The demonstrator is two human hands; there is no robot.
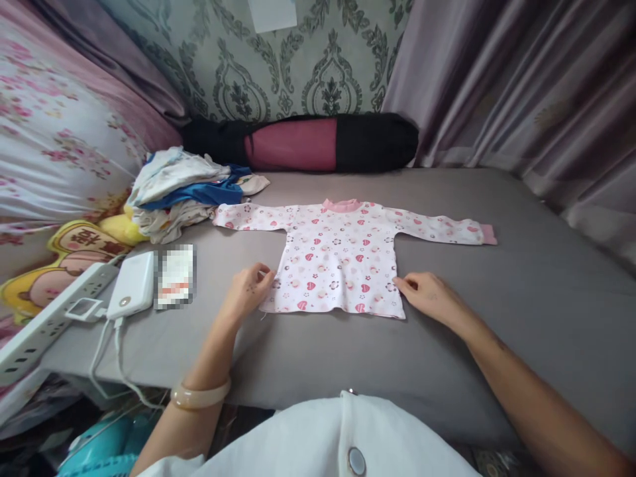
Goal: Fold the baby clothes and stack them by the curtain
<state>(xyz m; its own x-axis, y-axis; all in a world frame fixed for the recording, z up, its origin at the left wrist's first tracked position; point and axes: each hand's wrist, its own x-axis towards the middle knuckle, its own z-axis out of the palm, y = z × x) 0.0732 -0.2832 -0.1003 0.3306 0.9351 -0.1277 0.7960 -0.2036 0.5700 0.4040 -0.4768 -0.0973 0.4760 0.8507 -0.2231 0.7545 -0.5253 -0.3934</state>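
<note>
Head view: pink-collared white shirt (pixel 338 255), heart-printed, lies flat; left hand (pixel 249 288) and right hand (pixel 428 293) fingers (pixel 405 283) pinch its sides.

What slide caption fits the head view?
Left hand and right hand at opposite edges of a spread printed shirt.

In the room with me, a single camera worn on a person's head looks forward and down over the wearer's white top (pixel 303 440). The left hand (pixel 254 288), right hand (pixel 428 296) and printed shirt (pixel 342 258) lie near, around mid-frame. Beyond, the wide view crosses the gray-covered surface (pixel 527 318) to the patterned wall (pixel 330 73) facing the lens, curtains (pixel 457 79) at both sides.
</note>
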